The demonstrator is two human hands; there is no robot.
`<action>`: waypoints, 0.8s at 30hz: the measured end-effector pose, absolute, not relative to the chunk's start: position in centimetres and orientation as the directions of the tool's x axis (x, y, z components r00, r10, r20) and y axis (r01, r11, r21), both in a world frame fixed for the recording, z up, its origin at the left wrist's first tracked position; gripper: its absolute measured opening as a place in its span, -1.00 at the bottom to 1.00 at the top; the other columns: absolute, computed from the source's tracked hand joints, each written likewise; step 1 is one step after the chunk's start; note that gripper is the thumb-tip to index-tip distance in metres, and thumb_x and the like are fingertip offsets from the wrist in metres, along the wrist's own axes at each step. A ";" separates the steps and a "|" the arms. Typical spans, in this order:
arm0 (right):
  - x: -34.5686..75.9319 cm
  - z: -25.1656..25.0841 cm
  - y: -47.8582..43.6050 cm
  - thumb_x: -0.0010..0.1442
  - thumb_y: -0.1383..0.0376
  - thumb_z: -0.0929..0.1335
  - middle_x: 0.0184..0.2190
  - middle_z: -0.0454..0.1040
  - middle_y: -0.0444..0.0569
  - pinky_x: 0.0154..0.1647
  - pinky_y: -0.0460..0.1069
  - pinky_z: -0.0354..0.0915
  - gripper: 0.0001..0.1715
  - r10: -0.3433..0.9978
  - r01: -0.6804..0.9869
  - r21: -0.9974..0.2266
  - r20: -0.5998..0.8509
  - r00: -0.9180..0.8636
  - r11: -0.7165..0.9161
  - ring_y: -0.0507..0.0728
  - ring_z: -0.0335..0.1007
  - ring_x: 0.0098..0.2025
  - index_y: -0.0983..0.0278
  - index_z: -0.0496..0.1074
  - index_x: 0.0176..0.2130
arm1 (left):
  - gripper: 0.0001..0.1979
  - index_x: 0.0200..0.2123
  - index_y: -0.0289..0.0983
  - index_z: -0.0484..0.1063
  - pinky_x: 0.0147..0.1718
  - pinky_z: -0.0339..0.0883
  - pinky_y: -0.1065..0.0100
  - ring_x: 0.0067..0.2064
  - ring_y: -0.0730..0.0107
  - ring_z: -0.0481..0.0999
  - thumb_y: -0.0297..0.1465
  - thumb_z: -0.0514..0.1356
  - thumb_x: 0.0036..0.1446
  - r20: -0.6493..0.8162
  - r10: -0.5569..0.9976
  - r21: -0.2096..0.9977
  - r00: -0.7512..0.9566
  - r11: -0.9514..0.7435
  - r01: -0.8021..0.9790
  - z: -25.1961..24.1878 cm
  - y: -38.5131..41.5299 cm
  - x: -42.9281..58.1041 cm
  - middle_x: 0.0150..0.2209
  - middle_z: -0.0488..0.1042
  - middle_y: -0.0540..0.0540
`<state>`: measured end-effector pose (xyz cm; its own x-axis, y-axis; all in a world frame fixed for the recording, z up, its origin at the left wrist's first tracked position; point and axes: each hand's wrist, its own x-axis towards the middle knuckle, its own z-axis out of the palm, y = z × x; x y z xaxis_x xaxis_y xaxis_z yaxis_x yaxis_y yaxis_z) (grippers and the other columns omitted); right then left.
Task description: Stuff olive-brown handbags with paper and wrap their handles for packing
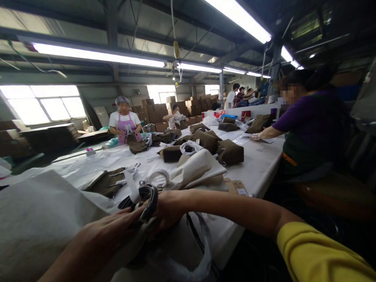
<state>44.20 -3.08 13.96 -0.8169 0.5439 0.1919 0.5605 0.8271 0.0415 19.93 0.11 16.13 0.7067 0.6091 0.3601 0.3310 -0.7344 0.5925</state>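
Note:
Near the table's front edge lies a dark olive bag [167,246], its lower part in shadow, with a loop wrapped in white plastic hanging over it. A coiled dark strap [151,198] with a white wrap stands up between my hands. My left hand [117,225] lies along the left side of the strap and bag, its fingertips partly hidden behind the strap. On the other side, my right hand [169,206] is bent inward against the bag's top, its fingers out of sight behind the strap. Whitish sheet material [44,205] spreads at the left.
Several olive bags [232,151] and crumpled white wrapping [201,167] lie farther along the white table [260,171]. A person in purple [311,119] reaches over the right edge. Another in a pink apron [125,123] stands across the table.

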 end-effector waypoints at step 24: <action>45.6 10.4 -5.9 0.23 0.48 0.30 -0.07 0.60 0.05 0.27 0.14 0.25 -0.75 0.418 0.599 0.151 0.584 -0.696 0.787 0.14 0.51 0.04 0.29 0.46 -0.11 | -0.65 0.10 -0.25 0.52 -0.06 0.46 0.35 -0.06 0.20 0.62 -0.37 0.10 0.34 0.469 0.415 0.532 0.780 -0.837 0.125 14.1 -2.2 22.0 -0.02 0.62 -0.15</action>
<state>45.61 -5.93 10.44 -0.6960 0.4180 0.5839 0.5988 0.7866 0.1506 21.97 -2.20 14.10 0.7801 0.4146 0.4686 0.1253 -0.8373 0.5322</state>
